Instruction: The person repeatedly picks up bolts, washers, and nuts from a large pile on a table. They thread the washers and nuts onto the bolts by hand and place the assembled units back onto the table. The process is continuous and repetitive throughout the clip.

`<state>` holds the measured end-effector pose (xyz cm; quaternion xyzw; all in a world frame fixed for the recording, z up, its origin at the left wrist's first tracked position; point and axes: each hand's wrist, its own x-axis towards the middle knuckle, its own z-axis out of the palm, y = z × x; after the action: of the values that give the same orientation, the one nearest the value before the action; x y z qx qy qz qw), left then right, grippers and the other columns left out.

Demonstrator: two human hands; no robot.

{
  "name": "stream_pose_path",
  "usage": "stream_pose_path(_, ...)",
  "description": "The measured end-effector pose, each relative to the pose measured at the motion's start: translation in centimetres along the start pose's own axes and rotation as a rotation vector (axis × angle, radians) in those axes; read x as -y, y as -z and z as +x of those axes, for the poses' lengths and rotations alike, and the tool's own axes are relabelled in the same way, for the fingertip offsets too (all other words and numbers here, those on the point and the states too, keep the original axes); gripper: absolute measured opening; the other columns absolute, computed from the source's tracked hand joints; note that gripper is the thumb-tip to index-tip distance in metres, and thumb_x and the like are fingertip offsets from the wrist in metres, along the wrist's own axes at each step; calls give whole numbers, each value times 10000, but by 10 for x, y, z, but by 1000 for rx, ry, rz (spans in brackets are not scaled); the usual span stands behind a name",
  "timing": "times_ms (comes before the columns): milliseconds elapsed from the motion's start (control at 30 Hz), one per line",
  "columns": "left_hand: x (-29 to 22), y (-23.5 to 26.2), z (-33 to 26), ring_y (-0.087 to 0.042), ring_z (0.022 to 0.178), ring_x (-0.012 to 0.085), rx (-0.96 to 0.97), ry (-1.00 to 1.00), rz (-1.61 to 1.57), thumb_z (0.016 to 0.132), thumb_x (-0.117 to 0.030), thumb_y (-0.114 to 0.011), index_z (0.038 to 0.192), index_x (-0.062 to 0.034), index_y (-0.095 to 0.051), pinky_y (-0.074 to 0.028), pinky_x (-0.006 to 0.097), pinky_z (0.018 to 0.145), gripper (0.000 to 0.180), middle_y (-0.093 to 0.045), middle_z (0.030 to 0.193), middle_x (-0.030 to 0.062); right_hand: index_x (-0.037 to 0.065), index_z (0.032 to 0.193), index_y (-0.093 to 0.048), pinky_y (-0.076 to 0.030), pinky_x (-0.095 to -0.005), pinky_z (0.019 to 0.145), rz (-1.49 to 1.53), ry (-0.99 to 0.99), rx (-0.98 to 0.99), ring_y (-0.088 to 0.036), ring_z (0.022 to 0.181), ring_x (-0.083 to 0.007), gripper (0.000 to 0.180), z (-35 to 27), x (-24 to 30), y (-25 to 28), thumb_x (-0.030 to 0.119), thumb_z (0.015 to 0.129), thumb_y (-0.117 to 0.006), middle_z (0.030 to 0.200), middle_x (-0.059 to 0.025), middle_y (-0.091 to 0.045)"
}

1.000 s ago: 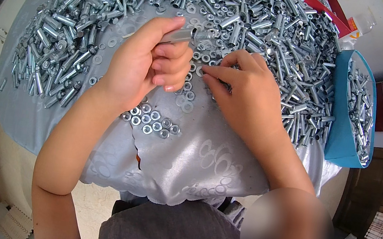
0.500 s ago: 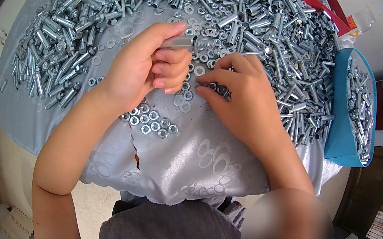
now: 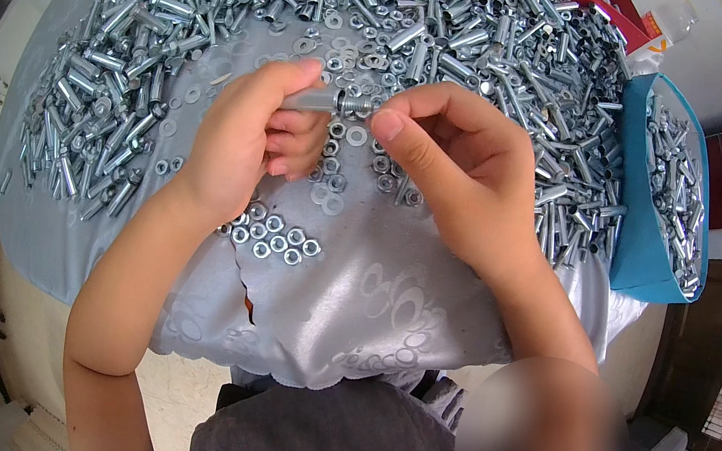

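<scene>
- A left hand (image 3: 248, 130) wraps its fingers around a metal sleeve (image 3: 311, 101), whose threaded end (image 3: 358, 106) juts toward the opposite hand.
- The right hand (image 3: 471, 168) pinches thumb and forefinger together at that tip; any small piece hidden between them cannot be made out.
- Good handling here, it seems, means a firm left grip, sleeve in line with the pinch, and light, square fingertip pressure; tilting could invite a slip.
- Loose nuts (image 3: 279, 242) lie just below the left hand; a blue bin (image 3: 641, 215) stands right of the right hand.
</scene>
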<state>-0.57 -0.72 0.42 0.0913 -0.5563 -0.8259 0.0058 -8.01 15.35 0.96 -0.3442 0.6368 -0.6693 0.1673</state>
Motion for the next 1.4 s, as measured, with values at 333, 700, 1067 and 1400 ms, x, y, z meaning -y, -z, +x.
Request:
stream_pose_path(333, -4, -5, -2, -249, 394, 74, -72, 26, 1, 870, -295, -407, 538, -134, -278, -230, 230, 401, 390, -252, 456, -39, 4, 800, -589, -376, -166, 533, 3, -8, 48, -454, 587, -13, 141, -1, 2, 2, 137, 805, -634, 666, 36, -543)
stream_pose_path(700, -2, 3, -3, -234, 398, 60, 130, 14, 35, 876, -270, -413, 520, -131, -279, -203, 226, 386, 405, -258, 459, -45, 17, 764, -578, -359, -150, 513, 165, -137, 70, -471, 590, -9, 134, -1, 7, 4, 107, 766, -677, 674, 40, -546)
stream_pose_path(1067, -6, 1, -7, -227, 406, 59, 207, 48, 66, 873, -267, -408, 536, -101, -340, -191, 225, 387, 382, -250, 462, -47, 16, 821, -604, -445, -188, 661, 377, -328, 281, -563, 725, -67, 131, 2, 11, 16, 83, 745, -686, 779, -15, -618)
stream_pose_path(1400, -3, 0, -5, -244, 429, 47, 89, 16, 46, 881, -293, -427, 555, -106, -344, -203, 218, 402, 385, -280, 490, -54, -7, 821, -602, -452, -195, 650, 198, -221, 89, -566, 718, -78, 128, -2, 12, 9, 73, 753, -676, 778, -34, -613)
